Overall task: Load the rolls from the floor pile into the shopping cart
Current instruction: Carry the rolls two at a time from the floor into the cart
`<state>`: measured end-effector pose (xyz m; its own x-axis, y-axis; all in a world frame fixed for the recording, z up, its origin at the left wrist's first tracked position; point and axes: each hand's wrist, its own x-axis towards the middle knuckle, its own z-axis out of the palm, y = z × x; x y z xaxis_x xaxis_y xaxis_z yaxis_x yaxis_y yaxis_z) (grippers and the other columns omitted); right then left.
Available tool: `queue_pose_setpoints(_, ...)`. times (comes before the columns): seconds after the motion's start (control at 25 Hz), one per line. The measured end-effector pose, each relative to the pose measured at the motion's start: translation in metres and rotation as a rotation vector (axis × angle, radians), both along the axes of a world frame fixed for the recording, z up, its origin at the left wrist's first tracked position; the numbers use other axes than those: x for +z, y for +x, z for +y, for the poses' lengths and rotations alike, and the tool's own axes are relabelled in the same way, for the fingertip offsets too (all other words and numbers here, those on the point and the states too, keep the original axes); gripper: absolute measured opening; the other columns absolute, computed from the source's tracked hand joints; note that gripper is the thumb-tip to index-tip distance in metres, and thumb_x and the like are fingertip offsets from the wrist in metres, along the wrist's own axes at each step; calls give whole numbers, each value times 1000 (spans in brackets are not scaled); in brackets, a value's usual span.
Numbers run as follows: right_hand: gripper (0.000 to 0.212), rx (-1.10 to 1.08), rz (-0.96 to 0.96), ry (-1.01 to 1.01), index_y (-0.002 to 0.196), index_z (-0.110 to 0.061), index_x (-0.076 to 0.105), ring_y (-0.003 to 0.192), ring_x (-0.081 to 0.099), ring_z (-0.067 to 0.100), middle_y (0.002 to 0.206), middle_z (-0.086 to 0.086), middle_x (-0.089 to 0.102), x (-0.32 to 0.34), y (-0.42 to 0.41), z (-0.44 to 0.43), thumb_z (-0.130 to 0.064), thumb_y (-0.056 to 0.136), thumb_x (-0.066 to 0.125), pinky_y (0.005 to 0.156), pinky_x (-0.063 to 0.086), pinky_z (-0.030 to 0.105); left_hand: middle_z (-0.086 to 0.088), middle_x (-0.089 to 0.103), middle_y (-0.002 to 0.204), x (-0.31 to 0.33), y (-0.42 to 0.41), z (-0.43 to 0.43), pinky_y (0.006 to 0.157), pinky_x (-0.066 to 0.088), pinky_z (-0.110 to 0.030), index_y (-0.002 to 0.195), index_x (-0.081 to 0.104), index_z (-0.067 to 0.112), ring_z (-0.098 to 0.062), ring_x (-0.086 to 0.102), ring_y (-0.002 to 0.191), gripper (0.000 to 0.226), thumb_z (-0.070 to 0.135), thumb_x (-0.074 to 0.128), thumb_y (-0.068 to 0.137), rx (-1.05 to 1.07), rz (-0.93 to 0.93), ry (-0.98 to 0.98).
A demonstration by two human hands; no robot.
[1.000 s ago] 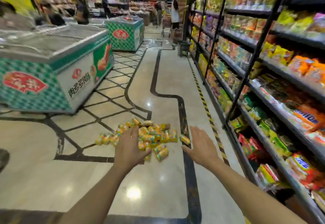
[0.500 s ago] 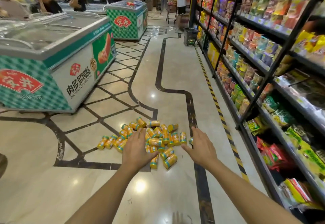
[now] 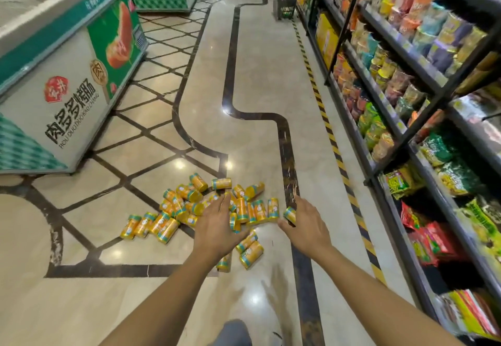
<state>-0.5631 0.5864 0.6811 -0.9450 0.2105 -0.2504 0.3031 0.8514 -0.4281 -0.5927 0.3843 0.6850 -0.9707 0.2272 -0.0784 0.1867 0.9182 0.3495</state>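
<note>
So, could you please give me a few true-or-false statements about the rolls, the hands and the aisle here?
1. The rolls lie in a pile on the floor. True.
2. The left hand grips a roll. False: its fingers are straight above the pile and hold nothing.
3. The freezer stands on the person's right. False: it is on the left; the snack shelves are on the right.
4. A black basket stands beside the shelves, farther down the aisle. True.
5. The right hand reaches toward the pile with fingers extended. True.
</note>
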Motion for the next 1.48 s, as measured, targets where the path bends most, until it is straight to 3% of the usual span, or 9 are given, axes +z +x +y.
queue_pose_setpoints(0.24,81,-206,-162,-141,152,-8,15,142,26,26,155,11,26,-77,-68,5,-48,93,53,114,26,37,-3,19,158,-72,-95,21,115,19,-30,152,14,14,-19,19,145,99,61,62,80,-106,-186,-41)
queue_pose_setpoints(0.36,83,-436,-252,-277,153,-11,11,144,22,26,157,10,20,-139,-107,-2,-47,92,54,115,24,37,-6,23,157,-134,-151,35,114,19,-30,151,17,13,-21,21,144,94,58,61,81,-207,-289,-59)
queue_pose_setpoints(0.48,85,-612,-299,-380,153,-10,10,145,20,26,158,11,19,-224,-142,-6,-47,92,56,114,23,35,-6,21,158,-226,-200,55,114,19,-30,151,17,12,-20,20,144,93,52,64,82,-246,-381,-60)
queue_pose_setpoints(0.64,78,-735,-419,-438,151,-9,18,140,31,30,153,13,30,-353,-160,-15,-47,93,54,108,31,37,-4,30,152,-357,-215,77,106,34,-36,149,23,15,-23,32,138,93,50,70,78,-230,-545,-45)
queue_pose_setpoints(0.92,67,-909,-555,-551,140,-4,33,127,45,34,140,16,46,-590,-153,-40,-44,92,56,98,40,38,-13,50,132,-595,-218,61,82,42,-39,138,39,10,-35,51,115,76,37,75,77,-185,-595,-120)
queue_pose_setpoints(1.04,67,-906,-584,-592,140,-6,33,126,46,33,138,15,47,-662,-145,-56,-48,92,54,98,41,39,-14,48,135,-665,-213,58,86,42,-40,138,38,8,-35,49,119,74,32,75,78,-187,-617,-149)
queue_pose_setpoints(1.2,76,-928,-516,-573,142,-7,32,124,48,31,137,13,48,-714,-143,-72,-55,88,56,98,42,38,-11,40,146,-712,-206,54,101,38,-38,147,27,9,-30,41,131,89,30,77,76,-181,-557,-99)
queue_pose_setpoints(1.36,76,-931,-393,-556,142,-7,31,122,52,26,136,10,49,-725,-139,-81,-55,87,56,96,45,33,-10,44,144,-721,-208,49,100,37,-36,150,21,13,-28,44,129,88,30,72,81,-199,-499,-121)
queue_pose_setpoints(1.48,74,-947,-378,-563,142,-7,30,122,52,28,137,11,49,-715,-139,-79,-51,89,56,96,46,34,-10,57,130,-717,-212,52,90,45,-36,145,32,16,-30,55,116,79,27,74,79,-188,-524,-103)
